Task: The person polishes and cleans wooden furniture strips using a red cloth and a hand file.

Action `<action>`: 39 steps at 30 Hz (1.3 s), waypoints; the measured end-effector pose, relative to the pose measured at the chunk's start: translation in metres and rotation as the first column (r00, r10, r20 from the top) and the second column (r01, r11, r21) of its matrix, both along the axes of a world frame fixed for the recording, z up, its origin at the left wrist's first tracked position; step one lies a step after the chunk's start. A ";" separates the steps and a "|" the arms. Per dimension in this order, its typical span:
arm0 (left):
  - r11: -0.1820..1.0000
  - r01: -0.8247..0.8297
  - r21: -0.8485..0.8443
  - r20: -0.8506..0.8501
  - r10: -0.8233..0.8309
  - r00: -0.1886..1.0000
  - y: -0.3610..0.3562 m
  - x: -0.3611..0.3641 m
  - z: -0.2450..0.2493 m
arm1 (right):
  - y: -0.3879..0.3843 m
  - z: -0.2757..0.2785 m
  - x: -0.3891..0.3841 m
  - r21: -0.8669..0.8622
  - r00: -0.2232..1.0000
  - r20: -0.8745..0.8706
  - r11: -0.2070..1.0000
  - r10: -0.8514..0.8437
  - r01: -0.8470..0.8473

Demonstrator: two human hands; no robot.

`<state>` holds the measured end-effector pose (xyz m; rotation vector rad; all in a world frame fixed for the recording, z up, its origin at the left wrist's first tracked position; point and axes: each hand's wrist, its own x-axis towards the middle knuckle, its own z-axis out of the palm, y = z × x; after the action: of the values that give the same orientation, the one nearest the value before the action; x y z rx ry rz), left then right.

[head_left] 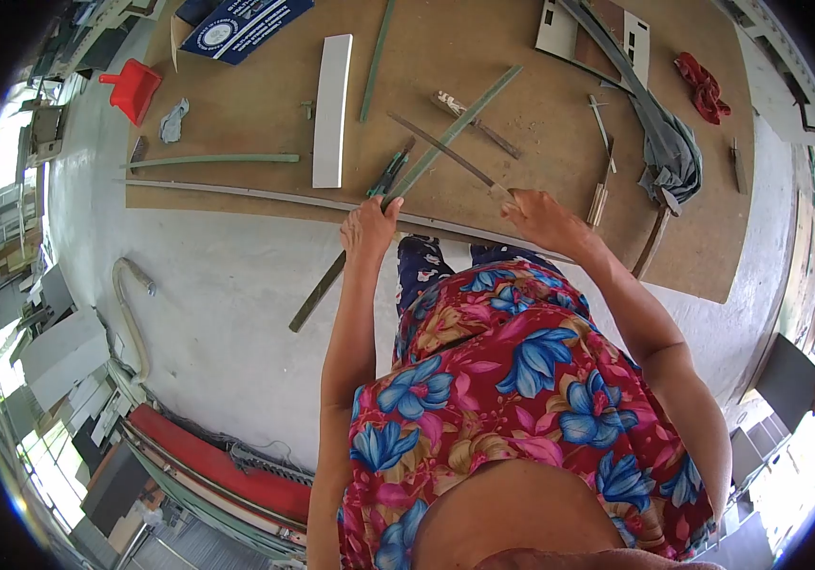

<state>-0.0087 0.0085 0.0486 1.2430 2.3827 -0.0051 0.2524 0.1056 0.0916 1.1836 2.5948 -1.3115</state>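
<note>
From where I stand, the person's left hand (367,231) has its fingers closed around a long green strip (471,114), which slants over the edge of the worktop (236,114). The right hand (542,220) curls its fingers around a thin file (469,169), hiding most of its handle. The file crosses the strip; whether they touch is unclear. Dark-green pliers (390,175) lie beside the left hand, partly covered. A blue box (250,27) is cut off at the top.

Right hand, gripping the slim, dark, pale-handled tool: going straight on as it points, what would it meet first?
The right hand would probably meet the long, flat, green strip, which the slim, dark tool overlaps in this view; depth is unclear.
</note>
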 end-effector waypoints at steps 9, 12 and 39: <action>0.999 0.034 -0.023 0.039 -0.033 0.999 0.007 0.015 0.030 | -0.016 -0.052 -0.063 -0.361 0.975 -0.046 0.914 -0.216 0.185; 0.998 0.069 0.016 0.025 -0.069 0.997 0.006 0.020 0.033 | -0.017 -0.062 -0.083 -0.647 0.908 0.030 0.684 -0.418 0.336; 0.985 0.110 0.132 0.164 -0.131 0.978 -0.041 -0.001 0.177 | 0.037 -0.003 -0.102 -0.901 0.317 -0.235 0.328 -0.919 0.283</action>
<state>-0.0093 -0.0328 0.2257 1.3840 2.1846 0.2048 0.1505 0.1426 0.0888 1.8661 1.0853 -3.2211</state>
